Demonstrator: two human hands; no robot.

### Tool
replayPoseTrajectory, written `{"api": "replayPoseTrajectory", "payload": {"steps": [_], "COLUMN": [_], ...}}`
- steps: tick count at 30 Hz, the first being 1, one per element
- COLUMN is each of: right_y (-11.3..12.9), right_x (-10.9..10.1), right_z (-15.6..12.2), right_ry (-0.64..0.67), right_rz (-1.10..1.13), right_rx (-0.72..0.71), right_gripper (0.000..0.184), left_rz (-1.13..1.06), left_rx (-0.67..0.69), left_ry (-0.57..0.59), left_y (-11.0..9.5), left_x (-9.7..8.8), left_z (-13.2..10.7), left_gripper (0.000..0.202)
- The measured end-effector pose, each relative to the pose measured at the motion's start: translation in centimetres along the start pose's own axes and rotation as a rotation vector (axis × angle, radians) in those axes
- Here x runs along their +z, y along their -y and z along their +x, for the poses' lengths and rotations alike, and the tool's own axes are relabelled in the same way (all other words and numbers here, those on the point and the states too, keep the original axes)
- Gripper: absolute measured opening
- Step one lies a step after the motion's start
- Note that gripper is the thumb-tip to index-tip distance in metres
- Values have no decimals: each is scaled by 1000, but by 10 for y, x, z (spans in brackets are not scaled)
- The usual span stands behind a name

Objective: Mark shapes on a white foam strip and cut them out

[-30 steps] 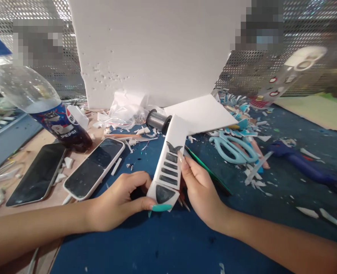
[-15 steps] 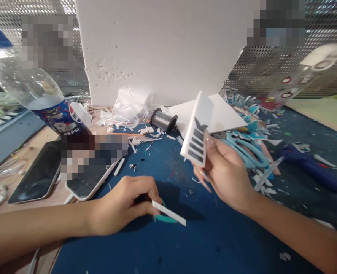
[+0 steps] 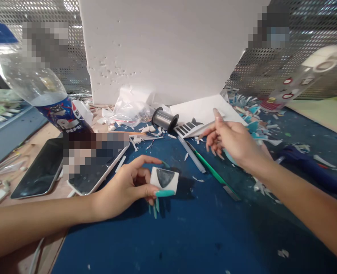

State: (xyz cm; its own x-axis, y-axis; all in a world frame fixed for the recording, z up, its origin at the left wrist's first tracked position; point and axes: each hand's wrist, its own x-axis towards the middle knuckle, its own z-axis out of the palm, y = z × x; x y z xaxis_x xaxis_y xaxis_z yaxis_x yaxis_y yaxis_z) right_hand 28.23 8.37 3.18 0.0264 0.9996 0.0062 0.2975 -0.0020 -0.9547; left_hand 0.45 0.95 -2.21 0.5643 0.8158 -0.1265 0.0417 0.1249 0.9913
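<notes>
My left hand [image 3: 128,186] pinches a small white foam piece [image 3: 165,179] with a dark grey rounded shape drawn on it, just above the blue mat [image 3: 185,236]. My right hand [image 3: 231,139] hovers further back with fingers loosely spread and nothing in them. Just beyond its fingertips lies the longer white foam strip [image 3: 189,126] with dark bars and a fish-tail mark, resting on a flat white foam sheet [image 3: 205,110]. A green-handled craft knife [image 3: 211,171] and a grey stick [image 3: 191,154] lie on the mat between my hands.
A large white foam block [image 3: 168,49] stands at the back. A Pepsi bottle [image 3: 43,99] leans at left above two phones [image 3: 40,171]. A wire spool [image 3: 164,119], plastic bags, teal scissors, a blue tool [image 3: 311,167] and foam scraps litter the mat.
The foam piece came apart in two: my left hand turned the small end piece face up, while my right hand carried the long strip back, laid it on the sheet and let go.
</notes>
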Motion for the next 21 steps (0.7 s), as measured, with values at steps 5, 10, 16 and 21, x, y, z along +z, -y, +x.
{"api": "replayPoseTrajectory", "payload": {"steps": [5, 10, 16, 21], "right_y": [-4, -4, -14, -18], "right_x": [18, 47, 58, 63], "right_z": [-28, -63, -70, -76], "right_ry": [317, 640, 597, 527], "right_rz": [-48, 29, 150, 203], "right_rx": [-38, 30, 74, 90], "right_gripper": [75, 71, 64, 55], "left_rz": [-19, 65, 202, 364], "left_rx": [14, 63, 125, 219], "left_ry": [-65, -47, -122, -145], "left_y": [-6, -3, 1, 1], "left_x": [1, -1, -2, -2], "left_z": [1, -1, -2, -3], "left_gripper": [63, 36, 68, 85]}}
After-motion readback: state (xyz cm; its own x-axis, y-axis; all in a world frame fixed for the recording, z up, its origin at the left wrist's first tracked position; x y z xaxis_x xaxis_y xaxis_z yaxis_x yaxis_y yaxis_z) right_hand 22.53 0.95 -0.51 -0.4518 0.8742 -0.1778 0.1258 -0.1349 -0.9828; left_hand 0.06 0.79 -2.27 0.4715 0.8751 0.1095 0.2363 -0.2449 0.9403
